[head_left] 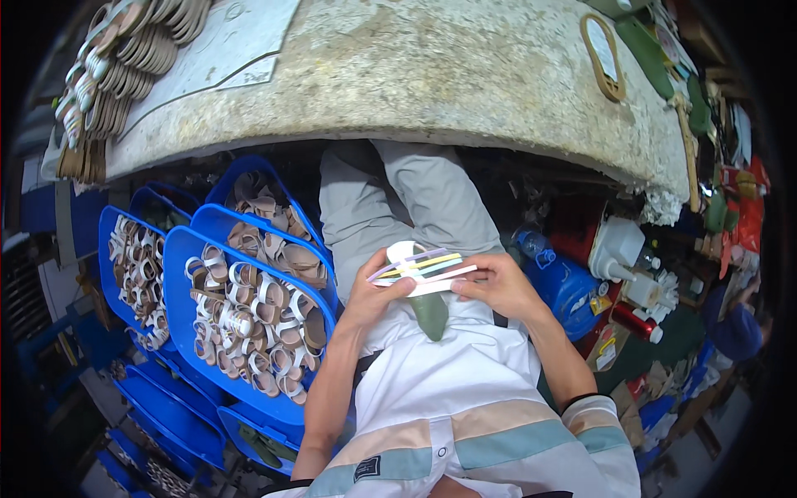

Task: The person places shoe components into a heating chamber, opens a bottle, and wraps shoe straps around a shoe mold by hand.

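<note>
Over my lap is a dark green shoe last point(430, 317), its narrow end pointing toward me. Across it lies a strappy sandal upper point(419, 267) with lavender, yellow, mint and white strips. My left hand point(375, 292) is closed on the left ends of these strips, thumb on top. At the other side, my right hand point(505, 286) pinches the right end of the white strip point(440, 285) between thumb and fingers. A white rounded piece point(402, 251) shows at the far end of the last. My fingertips under the strips are partly hidden.
A worn, pale worktable point(432, 75) stands ahead, with stacked sandals point(137, 66) at its left and a tan sole-shaped ring point(602, 56) at its right. Blue baskets point(178, 274) of small sandals sit to my left. A blue jug point(564, 286) and white bottles point(618, 247) crowd my right.
</note>
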`<action>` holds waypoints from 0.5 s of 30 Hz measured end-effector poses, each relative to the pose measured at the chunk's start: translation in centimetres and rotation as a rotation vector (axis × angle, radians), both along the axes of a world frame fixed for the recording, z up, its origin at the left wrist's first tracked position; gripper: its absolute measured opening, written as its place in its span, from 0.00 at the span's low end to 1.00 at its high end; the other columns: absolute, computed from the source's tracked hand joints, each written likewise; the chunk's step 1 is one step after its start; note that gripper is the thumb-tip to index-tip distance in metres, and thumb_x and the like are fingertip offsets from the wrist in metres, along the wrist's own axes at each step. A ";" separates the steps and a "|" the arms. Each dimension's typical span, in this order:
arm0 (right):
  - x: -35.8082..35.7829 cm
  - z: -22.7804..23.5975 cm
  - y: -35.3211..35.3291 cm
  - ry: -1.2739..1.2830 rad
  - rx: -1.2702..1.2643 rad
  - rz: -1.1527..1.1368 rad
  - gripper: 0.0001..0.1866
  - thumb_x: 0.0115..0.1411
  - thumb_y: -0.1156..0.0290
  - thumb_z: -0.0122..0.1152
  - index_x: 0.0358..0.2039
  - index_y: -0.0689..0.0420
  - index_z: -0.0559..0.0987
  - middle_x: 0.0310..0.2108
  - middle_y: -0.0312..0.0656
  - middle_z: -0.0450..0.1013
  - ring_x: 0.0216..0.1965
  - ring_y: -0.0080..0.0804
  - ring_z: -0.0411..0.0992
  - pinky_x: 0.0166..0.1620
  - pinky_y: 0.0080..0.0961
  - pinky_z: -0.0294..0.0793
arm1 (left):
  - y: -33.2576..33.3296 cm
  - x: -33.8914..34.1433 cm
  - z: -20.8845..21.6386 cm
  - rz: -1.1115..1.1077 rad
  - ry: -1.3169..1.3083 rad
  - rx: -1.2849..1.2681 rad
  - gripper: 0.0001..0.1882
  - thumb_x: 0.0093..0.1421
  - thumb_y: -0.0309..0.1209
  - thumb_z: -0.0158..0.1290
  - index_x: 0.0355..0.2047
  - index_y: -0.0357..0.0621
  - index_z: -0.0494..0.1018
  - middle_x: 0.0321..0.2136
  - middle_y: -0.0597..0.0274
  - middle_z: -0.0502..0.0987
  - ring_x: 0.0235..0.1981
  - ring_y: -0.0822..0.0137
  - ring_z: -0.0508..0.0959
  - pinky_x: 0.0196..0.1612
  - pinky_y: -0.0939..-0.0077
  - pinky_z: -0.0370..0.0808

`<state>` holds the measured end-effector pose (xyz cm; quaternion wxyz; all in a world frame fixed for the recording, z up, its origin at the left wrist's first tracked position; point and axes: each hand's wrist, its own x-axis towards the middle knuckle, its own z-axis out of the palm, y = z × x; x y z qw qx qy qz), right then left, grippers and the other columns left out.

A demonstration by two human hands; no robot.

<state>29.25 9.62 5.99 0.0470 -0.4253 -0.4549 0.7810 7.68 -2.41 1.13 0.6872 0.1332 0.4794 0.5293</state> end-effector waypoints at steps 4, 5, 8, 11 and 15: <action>-1.3 -1.1 -0.3 0.025 -0.038 -0.102 0.14 0.58 0.82 0.64 0.46 0.68 0.79 0.38 0.45 0.80 0.40 0.25 0.79 0.42 0.19 0.78 | -0.7 -0.1 -1.2 0.093 -0.229 -0.017 0.35 0.54 0.26 0.65 0.59 0.36 0.63 0.51 0.51 0.75 0.53 0.59 0.77 0.58 0.63 0.73; -1.5 -1.4 -0.2 0.024 -0.039 -0.076 0.14 0.58 0.82 0.64 0.45 0.68 0.80 0.37 0.46 0.81 0.39 0.26 0.79 0.42 0.19 0.78 | -1.0 -0.3 -1.8 0.108 -0.272 -0.011 0.35 0.54 0.27 0.66 0.60 0.37 0.62 0.51 0.51 0.75 0.53 0.58 0.77 0.59 0.63 0.73; -1.6 -2.0 -0.2 -0.032 -0.032 -0.038 0.10 0.57 0.83 0.64 0.41 0.69 0.81 0.35 0.46 0.81 0.38 0.26 0.80 0.40 0.19 0.79 | -1.7 -0.5 -2.9 0.108 -0.300 -0.023 0.36 0.54 0.30 0.67 0.60 0.39 0.62 0.50 0.54 0.75 0.51 0.60 0.78 0.55 0.65 0.75; -1.7 -2.0 0.0 -0.033 -0.072 -0.015 0.08 0.58 0.84 0.63 0.39 0.69 0.81 0.35 0.46 0.81 0.37 0.27 0.80 0.40 0.20 0.80 | -1.7 -0.5 -3.1 0.097 -0.310 -0.025 0.35 0.54 0.32 0.67 0.58 0.40 0.63 0.48 0.56 0.76 0.50 0.61 0.78 0.52 0.66 0.76; -2.3 -1.4 0.5 -0.096 -0.077 0.059 0.06 0.61 0.80 0.61 0.38 0.67 0.82 0.32 0.44 0.80 0.35 0.26 0.80 0.37 0.19 0.79 | -1.8 -0.5 -3.1 0.118 -0.310 -0.010 0.34 0.53 0.30 0.67 0.58 0.40 0.64 0.48 0.55 0.76 0.50 0.60 0.78 0.54 0.65 0.75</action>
